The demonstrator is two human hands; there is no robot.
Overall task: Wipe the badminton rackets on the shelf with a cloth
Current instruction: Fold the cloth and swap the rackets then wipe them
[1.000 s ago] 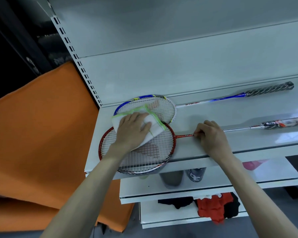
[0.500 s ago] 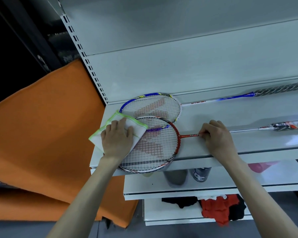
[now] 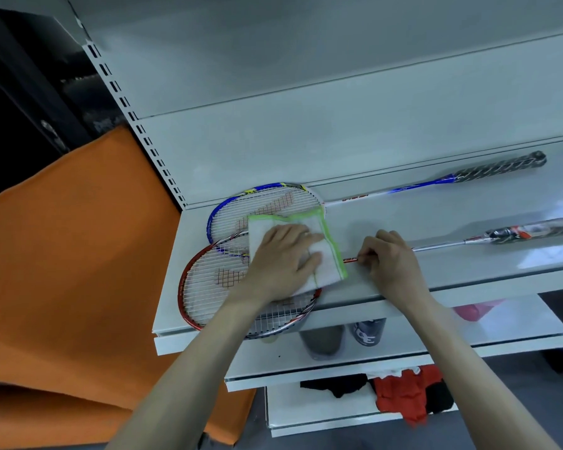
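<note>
From the head camera, a white metal shelf (image 3: 403,287) juts from a grey back panel, with a slotted upright (image 3: 134,125) at its left edge. An orange sheet (image 3: 72,254) hangs to the left of the shelving, beside a dark area. Under the top shelf, lower shelves carry two grey cylinders (image 3: 345,339), a pink item (image 3: 472,311) and a heap of red and black clothes (image 3: 403,394).

Two rackets lie flat on the top shelf, handles pointing right. The blue racket (image 3: 260,203) sits nearer the back panel, its dark wrapped grip well to the right. The red racket (image 3: 208,280) lies nearer the front edge; its head overlaps the blue one's lower rim and slightly overhangs the shelf's front lip.

A white cloth (image 3: 325,248) with a green hem covers the right part of both heads, where they overlap. The left hand (image 3: 283,258) lies on top of it, fingers straight and slightly spread, pressing the cloth onto the strings; the forearm crosses the red head's lower rim and hides part of it.

The right hand (image 3: 390,258) rests on the shelf just right of the cloth, its curled fingers pinching the red racket's thin shaft close to the head. The cloth's green hem nearly reaches these fingers.
</note>
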